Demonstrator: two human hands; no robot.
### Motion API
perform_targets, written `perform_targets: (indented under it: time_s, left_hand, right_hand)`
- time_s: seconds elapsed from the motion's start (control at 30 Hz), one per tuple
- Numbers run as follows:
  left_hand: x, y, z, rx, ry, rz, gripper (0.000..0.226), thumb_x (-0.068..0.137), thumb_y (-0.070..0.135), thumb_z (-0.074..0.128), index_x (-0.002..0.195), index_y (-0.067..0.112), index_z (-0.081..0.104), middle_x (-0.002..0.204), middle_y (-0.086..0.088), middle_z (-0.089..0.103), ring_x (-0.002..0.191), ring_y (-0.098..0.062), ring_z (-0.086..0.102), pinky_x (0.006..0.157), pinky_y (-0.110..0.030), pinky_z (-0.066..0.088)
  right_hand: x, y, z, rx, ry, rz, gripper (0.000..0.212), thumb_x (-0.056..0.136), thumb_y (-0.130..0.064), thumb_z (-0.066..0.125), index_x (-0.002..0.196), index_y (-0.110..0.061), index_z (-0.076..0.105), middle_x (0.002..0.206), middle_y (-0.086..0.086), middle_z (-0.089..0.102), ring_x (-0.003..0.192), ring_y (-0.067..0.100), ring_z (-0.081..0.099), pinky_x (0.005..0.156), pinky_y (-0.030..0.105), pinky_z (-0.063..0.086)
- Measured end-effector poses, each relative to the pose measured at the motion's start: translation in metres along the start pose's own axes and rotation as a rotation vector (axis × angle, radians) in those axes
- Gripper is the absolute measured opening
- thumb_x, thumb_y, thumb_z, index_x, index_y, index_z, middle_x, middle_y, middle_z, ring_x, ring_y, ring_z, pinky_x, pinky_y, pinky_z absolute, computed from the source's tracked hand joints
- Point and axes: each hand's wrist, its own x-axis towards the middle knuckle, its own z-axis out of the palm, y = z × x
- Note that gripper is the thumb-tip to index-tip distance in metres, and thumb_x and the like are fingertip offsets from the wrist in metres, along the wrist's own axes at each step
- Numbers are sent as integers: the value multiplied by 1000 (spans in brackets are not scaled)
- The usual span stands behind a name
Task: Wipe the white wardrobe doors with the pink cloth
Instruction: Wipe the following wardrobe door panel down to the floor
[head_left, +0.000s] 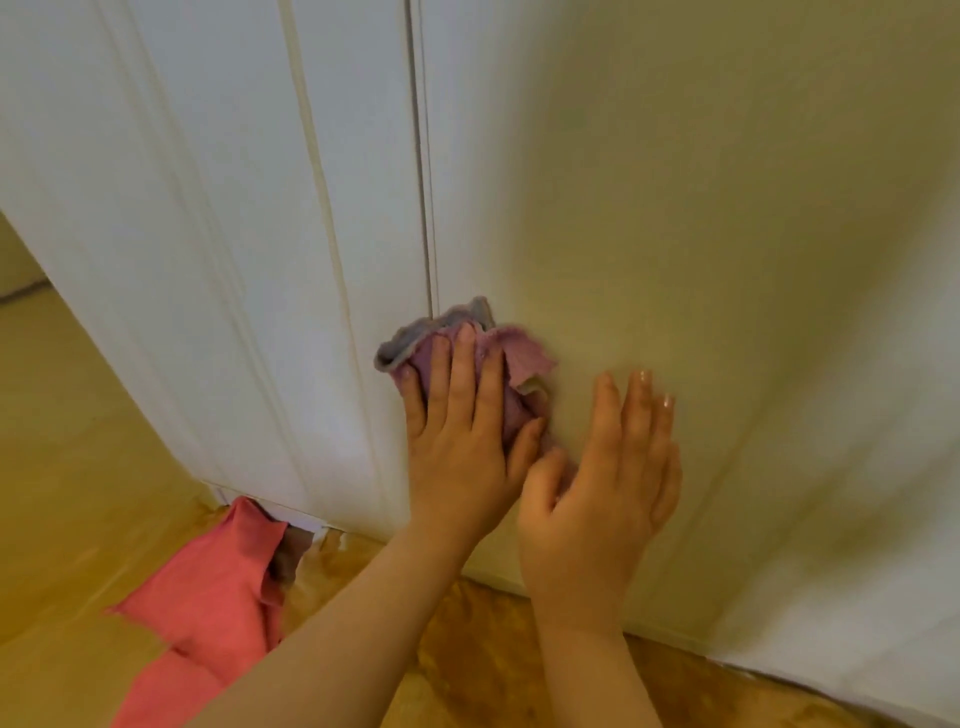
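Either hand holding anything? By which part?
Nothing gripped: left hand presses the crumpled pink cloth, at its middle, straight-fingered against the white wardrobe door; right hand lies flat beside it.

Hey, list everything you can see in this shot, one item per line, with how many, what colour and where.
doors: two, white, filling the upper frame, meeting at a vertical seam
cloth: one, pink with a grey edge, on the doors at the seam
fabric: one piece, coral pink, lower left by the doors' base
floor: one, yellowish wood, below the doors
left hand: one, fingers straight, pressing the cloth
right hand: one, fingers straight, right of the cloth, at the right door
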Motion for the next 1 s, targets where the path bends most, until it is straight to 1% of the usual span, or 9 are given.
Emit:
perform_targets:
  time_s: [0.1, 0.2, 0.33, 0.43, 0.5, 0.57, 0.73, 0.93, 1.0]
  left_hand:
    - [-33, -12, 10, 3, -94, 42, 63, 101, 48, 10, 150, 15, -12, 151, -13, 15, 145, -18, -16, 115, -46, 1]
    - [-79, -11, 16, 10, -207, 12, 63, 101, 50, 7, 151, 14, -4, 153, -11, 14, 146, -24, -3, 113, -48, 7]
    - [-30, 21, 8, -110, -91, -17, 72, 92, 48, 31, 149, 10, 9, 149, -13, 13, 141, -30, 8, 114, -40, -4]
    - [-28, 16, 13, -136, -103, 58, 74, 91, 45, 35, 151, 12, 8, 153, -12, 8, 145, -25, -8, 115, -39, -6]
    - [-62, 4, 19, -80, -145, 143, 77, 90, 45, 38, 151, 16, 2, 157, -11, 0, 146, -24, -7, 116, -41, -3]
    - [-73, -2, 15, -91, -176, 200, 74, 88, 45, 41, 148, 16, 8, 155, -10, 10, 143, -28, 8, 116, -41, 2]
    - [-3, -3, -5, -181, -57, 120, 70, 87, 42, 42, 145, 11, 20, 149, -8, 15, 140, -30, 13, 115, -41, 2]
    - [-93, -15, 20, -11, -236, 177, 68, 79, 41, 48, 138, 10, 32, 147, -11, 22, 133, -35, 26, 107, -49, 19]
    - [-81, -12, 15, -47, -193, 199, 67, 80, 42, 48, 137, 11, 33, 147, -11, 23, 133, -35, 25, 106, -49, 20]
  right_hand:
    - [-20, 6, 10, -33, -29, 36, 63, 75, -12, 53, 135, -10, 35, 142, 17, 40, 134, 29, 27, 109, 41, 20]
    - [-38, 17, 11, -133, -116, -11, 63, 76, -15, 47, 138, -12, 31, 144, 15, 39, 134, 28, 26, 109, 42, 18]
    - [-28, 33, 2, -182, -62, -7, 58, 80, -18, 43, 137, -11, 33, 142, 15, 42, 134, 27, 28, 108, 41, 21]
    - [-18, 37, 2, -202, -51, -33, 62, 77, -13, 47, 137, -10, 32, 143, 15, 40, 135, 26, 26, 110, 38, 17]
    - [-20, 35, 3, -219, -78, -77, 69, 74, -8, 53, 139, -10, 29, 144, 15, 38, 136, 26, 24, 110, 37, 15]
    - [-24, 33, 2, -242, -102, -109, 73, 72, -5, 55, 139, -11, 28, 144, 15, 38, 136, 27, 24, 109, 40, 18]
    - [-35, 36, 3, -282, -91, -182, 61, 80, -13, 44, 139, -15, 31, 144, 15, 37, 135, 30, 26, 108, 45, 20]
    - [-64, 64, -9, -450, -178, -190, 71, 78, -19, 44, 143, -24, 19, 149, 9, 21, 136, 31, 23, 111, 46, 13]
    - [-69, 76, -15, -471, -178, -168, 72, 76, -19, 45, 143, -25, 19, 149, 9, 22, 136, 31, 24, 112, 45, 9]
